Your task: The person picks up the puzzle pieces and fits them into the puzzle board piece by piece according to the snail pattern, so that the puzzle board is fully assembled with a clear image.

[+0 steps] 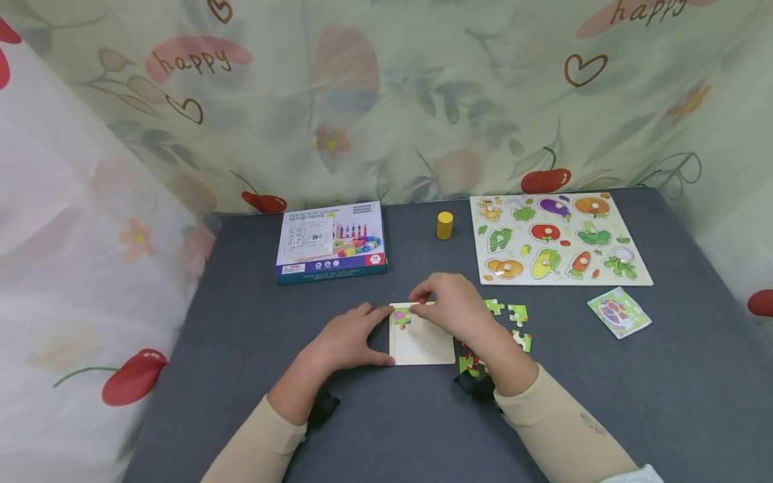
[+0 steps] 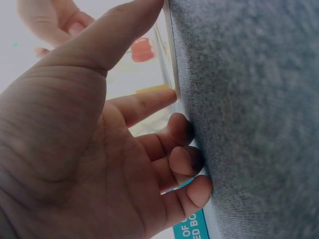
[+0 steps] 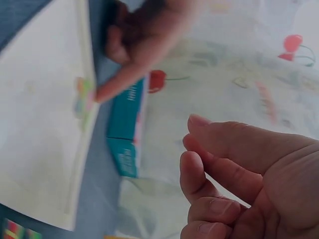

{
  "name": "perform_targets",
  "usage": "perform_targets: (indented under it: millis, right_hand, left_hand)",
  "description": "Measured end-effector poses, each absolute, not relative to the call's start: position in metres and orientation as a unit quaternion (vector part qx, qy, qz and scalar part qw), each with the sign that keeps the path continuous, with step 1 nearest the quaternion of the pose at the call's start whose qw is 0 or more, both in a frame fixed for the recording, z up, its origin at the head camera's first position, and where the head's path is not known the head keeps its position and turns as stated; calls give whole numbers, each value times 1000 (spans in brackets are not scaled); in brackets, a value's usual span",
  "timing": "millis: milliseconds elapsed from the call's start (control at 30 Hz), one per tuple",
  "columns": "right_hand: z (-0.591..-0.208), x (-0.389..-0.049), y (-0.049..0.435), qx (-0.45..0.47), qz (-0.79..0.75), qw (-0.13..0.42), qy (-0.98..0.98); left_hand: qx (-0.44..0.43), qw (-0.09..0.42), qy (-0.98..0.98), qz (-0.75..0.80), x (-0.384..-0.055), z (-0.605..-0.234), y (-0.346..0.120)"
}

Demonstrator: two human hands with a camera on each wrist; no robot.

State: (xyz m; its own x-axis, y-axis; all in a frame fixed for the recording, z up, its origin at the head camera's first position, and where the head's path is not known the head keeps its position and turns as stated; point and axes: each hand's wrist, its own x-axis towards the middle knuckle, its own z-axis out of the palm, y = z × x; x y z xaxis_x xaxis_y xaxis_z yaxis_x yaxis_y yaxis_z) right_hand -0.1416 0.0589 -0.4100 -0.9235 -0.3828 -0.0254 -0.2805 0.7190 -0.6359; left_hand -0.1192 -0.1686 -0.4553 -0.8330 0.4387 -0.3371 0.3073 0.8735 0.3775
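Note:
A small square wooden puzzle tray [image 1: 423, 343] lies on the dark tabletop. One colourful jigsaw piece [image 1: 401, 318] is in its upper left corner. My left hand [image 1: 347, 339] touches the tray's left side, forefinger at the upper corner and thumb at the lower one. In the left wrist view, the other fingers [image 2: 185, 160] are bent loosely against the tabletop. Over the tray's upper part hovers my right hand [image 1: 455, 305], thumb and forefinger close together. Nothing shows between them. Several loose jigsaw pieces [image 1: 518, 314] lie right of the tray, partly hidden by the right forearm.
A bead-set box [image 1: 332, 243] lies at the back left, a yellow cylinder [image 1: 444, 225] standing to its right. The vegetable puzzle board [image 1: 561, 240] occupies the back right. Below it is a square picture card [image 1: 619, 313]. Printed curtain cloth [image 1: 410, 100] borders the table's back.

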Motion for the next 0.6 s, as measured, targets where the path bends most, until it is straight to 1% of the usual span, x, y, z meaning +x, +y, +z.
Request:
perform_targets:
  millis: [233, 400, 600]
  right_hand:
    - [-384, -133, 72, -172, -349, 63, 919]
    - [-372, -129, 84, -171, -374, 44, 910]
    - [-358, -125, 99, -154, -392, 35, 906]
  left_hand:
    - [193, 211, 946, 153, -119, -456, -168]
    - [190, 210, 947, 152, -119, -456, -168]
    - [187, 211, 947, 153, -118, -456, -168]
